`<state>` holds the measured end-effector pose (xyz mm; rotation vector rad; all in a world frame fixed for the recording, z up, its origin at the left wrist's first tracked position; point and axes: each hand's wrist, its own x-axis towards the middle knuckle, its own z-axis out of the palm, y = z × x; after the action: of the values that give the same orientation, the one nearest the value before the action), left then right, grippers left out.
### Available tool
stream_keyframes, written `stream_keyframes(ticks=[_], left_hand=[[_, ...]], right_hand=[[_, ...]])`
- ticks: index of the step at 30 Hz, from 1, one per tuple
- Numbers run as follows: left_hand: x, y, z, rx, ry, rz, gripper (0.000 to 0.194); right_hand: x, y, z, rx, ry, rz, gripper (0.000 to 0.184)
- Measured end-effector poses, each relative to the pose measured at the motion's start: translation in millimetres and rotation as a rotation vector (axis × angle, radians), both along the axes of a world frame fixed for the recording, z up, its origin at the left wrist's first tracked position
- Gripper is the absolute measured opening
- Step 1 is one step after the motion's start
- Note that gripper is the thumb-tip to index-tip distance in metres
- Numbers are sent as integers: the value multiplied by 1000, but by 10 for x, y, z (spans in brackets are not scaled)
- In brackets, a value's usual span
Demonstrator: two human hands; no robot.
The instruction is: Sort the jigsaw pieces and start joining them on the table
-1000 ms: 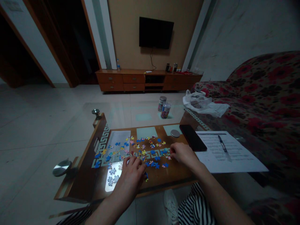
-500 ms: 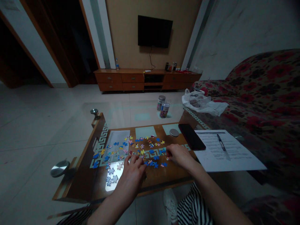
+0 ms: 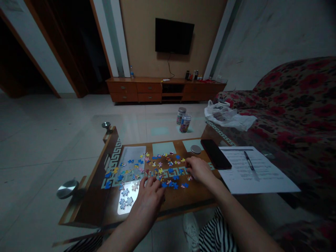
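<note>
Fingers of the left hand point(image 3: 149, 197) curl loosely, those of the right hand point(image 3: 200, 170) narrowly; I cannot tell if either holds anything. Jigsaw pieces point(image 3: 175, 185) lie scattered toward the near edge of the coffee table point(image 3: 181, 201). Hand-sorting seems in progress; each flat piece calls for a precise pinch.

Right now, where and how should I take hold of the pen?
I'd pinch the pen across mid-barrel, the right hand coming from above, finger and thumb on its long sides. It is slim and lies flat on the paper, slanting from far left to near right, so a grip crosswise to that slant should hold best.
</note>
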<state>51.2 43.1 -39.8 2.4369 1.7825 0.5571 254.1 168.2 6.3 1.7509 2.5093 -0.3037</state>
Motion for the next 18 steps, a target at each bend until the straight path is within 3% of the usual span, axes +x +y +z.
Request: stream_keyframes(ticks=[5, 9, 14, 18], left_hand=[[-142, 1, 120, -49, 22, 39, 15], [-268, 47, 193, -62, 50, 139, 20], [-270, 133, 155, -64, 97, 195, 32], [-257, 178, 118, -76, 124, 193, 33]], right_hand=[[38, -14, 50, -4, 24, -5, 15], [-176, -138, 60, 5, 100, 85, 19], [-530, -278, 9, 23, 149, 196, 21], [-581, -239, -47, 44, 143, 204, 17]])
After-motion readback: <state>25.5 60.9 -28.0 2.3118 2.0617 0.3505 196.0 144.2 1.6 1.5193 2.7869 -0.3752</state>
